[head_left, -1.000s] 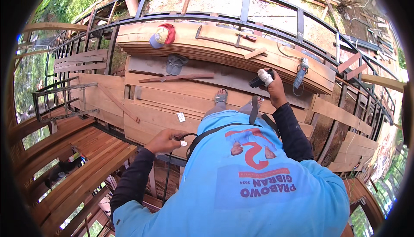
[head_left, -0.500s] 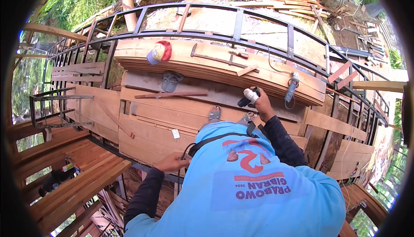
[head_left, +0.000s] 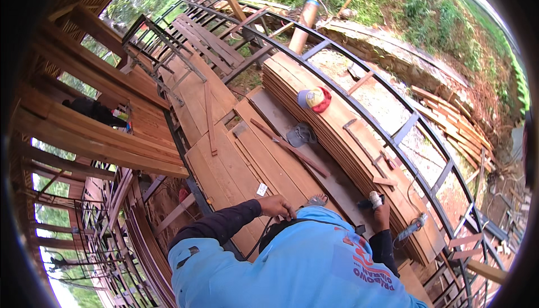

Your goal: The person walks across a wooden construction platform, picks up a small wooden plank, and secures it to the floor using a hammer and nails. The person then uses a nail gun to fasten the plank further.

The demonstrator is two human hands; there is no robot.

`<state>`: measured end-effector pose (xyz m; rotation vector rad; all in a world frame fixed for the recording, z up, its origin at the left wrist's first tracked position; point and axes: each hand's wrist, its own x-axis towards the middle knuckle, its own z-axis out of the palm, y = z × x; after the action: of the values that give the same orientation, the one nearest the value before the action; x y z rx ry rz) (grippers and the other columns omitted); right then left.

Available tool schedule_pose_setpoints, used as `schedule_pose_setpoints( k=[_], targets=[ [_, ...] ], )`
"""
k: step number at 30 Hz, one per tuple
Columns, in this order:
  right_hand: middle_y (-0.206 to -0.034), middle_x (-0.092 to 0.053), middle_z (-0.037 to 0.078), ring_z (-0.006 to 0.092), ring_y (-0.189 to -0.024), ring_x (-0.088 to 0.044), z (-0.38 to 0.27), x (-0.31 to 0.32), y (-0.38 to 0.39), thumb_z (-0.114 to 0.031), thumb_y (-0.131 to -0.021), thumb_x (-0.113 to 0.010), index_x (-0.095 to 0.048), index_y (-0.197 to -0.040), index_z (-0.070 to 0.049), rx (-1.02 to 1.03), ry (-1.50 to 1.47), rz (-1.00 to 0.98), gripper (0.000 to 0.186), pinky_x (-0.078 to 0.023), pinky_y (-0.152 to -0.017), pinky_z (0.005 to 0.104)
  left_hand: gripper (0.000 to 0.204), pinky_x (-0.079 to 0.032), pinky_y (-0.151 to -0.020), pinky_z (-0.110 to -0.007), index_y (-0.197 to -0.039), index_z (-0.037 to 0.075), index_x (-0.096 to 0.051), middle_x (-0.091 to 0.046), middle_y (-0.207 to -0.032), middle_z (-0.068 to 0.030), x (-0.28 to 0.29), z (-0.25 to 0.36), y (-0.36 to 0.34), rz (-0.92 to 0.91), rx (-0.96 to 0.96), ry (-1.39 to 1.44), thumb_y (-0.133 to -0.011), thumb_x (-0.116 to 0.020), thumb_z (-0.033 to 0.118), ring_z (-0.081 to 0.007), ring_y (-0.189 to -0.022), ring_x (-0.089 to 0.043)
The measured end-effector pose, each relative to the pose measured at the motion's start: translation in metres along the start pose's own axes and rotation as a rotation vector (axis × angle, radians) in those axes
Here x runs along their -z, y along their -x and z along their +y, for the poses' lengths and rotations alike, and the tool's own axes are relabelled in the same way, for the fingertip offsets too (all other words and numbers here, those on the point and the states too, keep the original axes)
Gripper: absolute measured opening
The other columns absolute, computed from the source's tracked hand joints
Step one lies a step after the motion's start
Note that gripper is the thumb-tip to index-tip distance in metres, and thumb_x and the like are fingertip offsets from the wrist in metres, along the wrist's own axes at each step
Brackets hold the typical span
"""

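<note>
My right hand is closed around a small black-and-white object, whose kind I cannot make out, beside the stack of planks. At my waist, my left hand has its fingers curled in against my blue shirt, near a black strap. What those fingers pinch, if anything, is hidden. Right of the held object, a grinder-like power tool with a cord lies on the planks. Higher on the stack are a long-bladed hand saw, a red-handled tool and a short wood offcut.
The plank stack carries a red, yellow and blue cap. A grey cap and a thin wooden strip lie on the lower boards. Beyond runs a black metal frame. Thick beams stand on the left.
My view has turned left and tilted, so the scene appears rotated. My left hand stays at my waist with its fingers more curled in; my right still holds the black-and-white object.
</note>
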<state>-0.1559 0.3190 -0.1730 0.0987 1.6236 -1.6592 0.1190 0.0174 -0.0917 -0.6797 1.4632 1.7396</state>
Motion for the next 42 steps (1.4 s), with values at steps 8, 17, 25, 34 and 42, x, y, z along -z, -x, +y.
schedule_pose_setpoints(
  k=[8, 17, 25, 34, 42],
  targets=[
    [-0.091, -0.064, 0.002, 0.0101, -0.080, -0.061, -0.037, -0.048, -0.032, -0.024, -0.090, -0.069, -0.057, -0.110, -0.007, 0.142, 0.217, -0.133, 0.030, -0.048, -0.067, 0.0256, 0.025, -0.051, -0.085, -0.029, -0.106, 0.002, -0.071, -0.072, -0.099, -0.0081, -0.060, -0.071, 0.064, 0.321, -0.240, -0.035, -0.088, -0.054, -0.002, -0.0159, -0.092, -0.067],
    [-0.105, -0.060, 0.012, 0.0196, -0.087, -0.064, -0.001, -0.047, -0.062, -0.035, -0.082, -0.078, -0.048, -0.129, -0.004, -0.216, -0.106, 0.141, 0.064, -0.054, -0.071, 0.0369, 0.014, -0.050, -0.085, -0.033, -0.090, -0.001, -0.069, -0.065, -0.108, -0.0131, -0.009, -0.016, 0.015, 0.773, -0.562, 0.018, -0.084, -0.058, 0.003, -0.0198, -0.096, -0.063],
    [-0.115, -0.061, 0.023, 0.0391, -0.106, -0.060, 0.113, 0.051, -0.149, -0.049, -0.076, -0.078, -0.046, -0.133, -0.004, 0.022, 0.449, 0.671, 0.079, -0.047, -0.092, 0.0442, 0.020, -0.050, -0.081, -0.028, -0.103, -0.002, -0.067, -0.068, -0.091, -0.0055, 0.050, -0.022, -0.121, 0.581, -0.148, -0.167, -0.092, -0.066, 0.015, -0.0132, -0.086, -0.063],
    [-0.112, -0.057, 0.017, 0.0369, -0.105, -0.058, 0.145, 0.110, -0.293, -0.028, -0.079, -0.073, -0.052, -0.124, -0.007, 0.306, 0.942, 0.665, 0.053, -0.044, -0.090, 0.0475, 0.032, -0.052, -0.085, -0.029, -0.114, -0.005, -0.064, -0.070, -0.102, -0.0129, 0.032, -0.211, -0.120, 0.575, 0.238, -0.093, -0.091, -0.067, 0.017, -0.0178, -0.094, -0.066],
    [-0.103, -0.058, 0.015, 0.0343, -0.098, -0.059, 0.153, 0.117, -0.374, -0.009, -0.073, -0.068, -0.056, -0.116, -0.007, 0.177, 1.186, 0.652, 0.044, -0.046, -0.085, 0.0464, 0.029, -0.051, -0.077, -0.028, -0.112, -0.004, -0.065, -0.070, -0.095, -0.0085, -0.013, -0.244, -0.102, 0.681, 0.479, 0.132, -0.091, -0.066, 0.016, -0.0132, -0.085, -0.065]
  ],
)
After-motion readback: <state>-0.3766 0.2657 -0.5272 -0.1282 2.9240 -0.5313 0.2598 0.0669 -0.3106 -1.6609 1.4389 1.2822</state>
